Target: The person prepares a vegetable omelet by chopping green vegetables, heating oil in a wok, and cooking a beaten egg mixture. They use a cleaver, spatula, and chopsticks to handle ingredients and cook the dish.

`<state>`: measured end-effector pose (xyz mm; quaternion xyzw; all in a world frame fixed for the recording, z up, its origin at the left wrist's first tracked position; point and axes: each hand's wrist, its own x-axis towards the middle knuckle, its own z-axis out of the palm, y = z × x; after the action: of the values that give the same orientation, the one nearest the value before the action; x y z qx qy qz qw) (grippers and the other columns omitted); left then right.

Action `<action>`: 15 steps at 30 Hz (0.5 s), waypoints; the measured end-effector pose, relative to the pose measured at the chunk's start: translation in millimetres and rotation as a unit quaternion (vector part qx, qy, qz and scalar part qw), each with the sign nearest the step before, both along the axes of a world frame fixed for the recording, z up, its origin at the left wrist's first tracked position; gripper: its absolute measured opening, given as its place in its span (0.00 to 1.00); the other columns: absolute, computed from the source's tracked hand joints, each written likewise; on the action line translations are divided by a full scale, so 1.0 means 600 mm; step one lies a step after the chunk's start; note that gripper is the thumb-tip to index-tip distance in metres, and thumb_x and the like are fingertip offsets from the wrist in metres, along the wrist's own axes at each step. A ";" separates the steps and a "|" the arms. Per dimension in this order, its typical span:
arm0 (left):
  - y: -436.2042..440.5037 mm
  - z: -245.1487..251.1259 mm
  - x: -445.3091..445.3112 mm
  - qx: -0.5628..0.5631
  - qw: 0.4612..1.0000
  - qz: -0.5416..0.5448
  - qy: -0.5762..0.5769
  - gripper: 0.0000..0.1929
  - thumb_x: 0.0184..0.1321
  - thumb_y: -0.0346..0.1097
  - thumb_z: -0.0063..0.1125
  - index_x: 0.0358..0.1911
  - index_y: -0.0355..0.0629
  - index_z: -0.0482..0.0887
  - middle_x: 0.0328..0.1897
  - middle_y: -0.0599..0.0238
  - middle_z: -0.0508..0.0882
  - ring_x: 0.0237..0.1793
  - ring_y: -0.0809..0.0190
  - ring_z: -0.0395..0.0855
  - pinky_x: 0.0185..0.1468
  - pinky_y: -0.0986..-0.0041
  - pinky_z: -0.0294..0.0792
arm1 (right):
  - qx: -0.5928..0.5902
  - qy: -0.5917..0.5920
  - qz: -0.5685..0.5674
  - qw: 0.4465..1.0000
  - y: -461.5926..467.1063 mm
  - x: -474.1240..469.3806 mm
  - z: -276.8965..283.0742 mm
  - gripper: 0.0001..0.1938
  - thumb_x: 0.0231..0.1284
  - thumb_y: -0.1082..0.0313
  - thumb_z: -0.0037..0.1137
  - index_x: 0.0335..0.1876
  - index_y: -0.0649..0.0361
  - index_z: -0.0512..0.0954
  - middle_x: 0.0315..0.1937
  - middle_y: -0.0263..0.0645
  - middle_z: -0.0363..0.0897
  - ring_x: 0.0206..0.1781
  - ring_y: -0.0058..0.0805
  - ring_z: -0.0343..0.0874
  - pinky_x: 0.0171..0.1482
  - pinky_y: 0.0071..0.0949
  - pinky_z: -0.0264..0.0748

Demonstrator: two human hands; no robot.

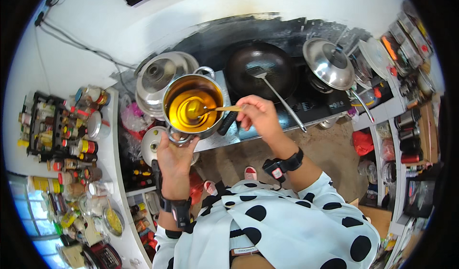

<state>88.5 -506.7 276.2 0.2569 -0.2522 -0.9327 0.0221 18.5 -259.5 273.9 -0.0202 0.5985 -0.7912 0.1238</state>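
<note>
A stainless steel pot with two loop handles holds clear golden liquid that looks like oil. My left hand grips the pot's near loop handle from below. Between the thumb and fingers of my right hand is the wooden handle of a spoon; its metal end dips into the liquid, where rings show on the surface. Just right of the pot, a black handle juts out; which vessel it belongs to cannot be told. Behind my right hand sits a dark wok, with a long-handled metal spatula resting in it.
Left of the pot stands a lidded steamer pot, with a white lid below it. A lidded steel pan occupies the cooktop's right side. Jars and bottles crowd the left counter. Shelves line the right.
</note>
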 end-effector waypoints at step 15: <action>0.060 0.022 -0.061 0.001 1.000 0.010 -0.018 0.16 0.75 0.50 0.34 0.40 0.45 0.67 0.33 0.67 0.72 0.52 0.50 0.66 0.69 0.37 0.50 | 0.003 0.030 -0.082 0.996 0.095 -0.053 0.062 0.09 0.66 0.72 0.46 0.42 0.65 0.78 0.25 0.39 0.80 0.20 0.19 0.76 0.23 0.18 0.74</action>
<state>51.9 -471.0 289.1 0.2767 -0.2492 -0.9277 0.0269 -13.4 -202.4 310.9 0.0056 0.6037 -0.7961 0.0403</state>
